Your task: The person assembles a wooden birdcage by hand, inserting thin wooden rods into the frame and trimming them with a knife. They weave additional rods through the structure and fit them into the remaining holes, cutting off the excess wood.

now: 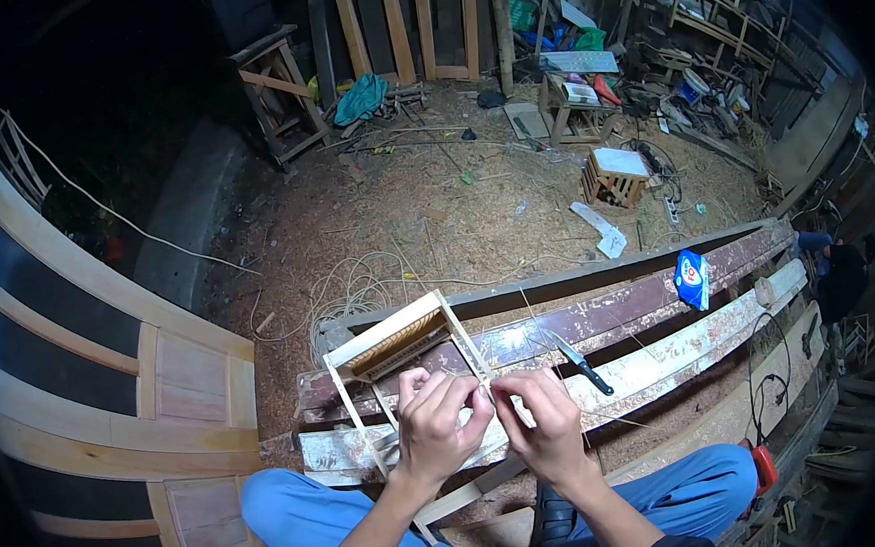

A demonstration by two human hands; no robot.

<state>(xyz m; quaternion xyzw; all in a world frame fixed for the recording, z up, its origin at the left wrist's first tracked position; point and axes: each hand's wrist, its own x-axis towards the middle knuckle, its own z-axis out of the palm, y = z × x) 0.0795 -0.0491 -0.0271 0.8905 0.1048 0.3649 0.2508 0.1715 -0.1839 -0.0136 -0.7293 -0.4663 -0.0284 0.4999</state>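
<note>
A small wooden frame [353, 387] with a woven-looking panel [402, 342] at its far end leans across the planks in front of me. Over its right side rail, my left hand [435, 426] is closed, thumb against curled fingers. My right hand [542, 418] pinches close beside it, fingertips nearly meeting those of the left. What the two hands hold is too small to make out; thin pale strands [532, 313] show near them. A knife [585, 367] with a black handle lies on the planks just right of my right hand.
Worn planks [662, 345] form a bench carrying a blue packet [691, 280]. A coil of thin cord [358, 288] lies on the shavings-covered ground. Panelled wooden doors [198, 378] stand at left. A slatted stool [617, 174] is farther off. Someone's dark clothing [843, 274] shows at right.
</note>
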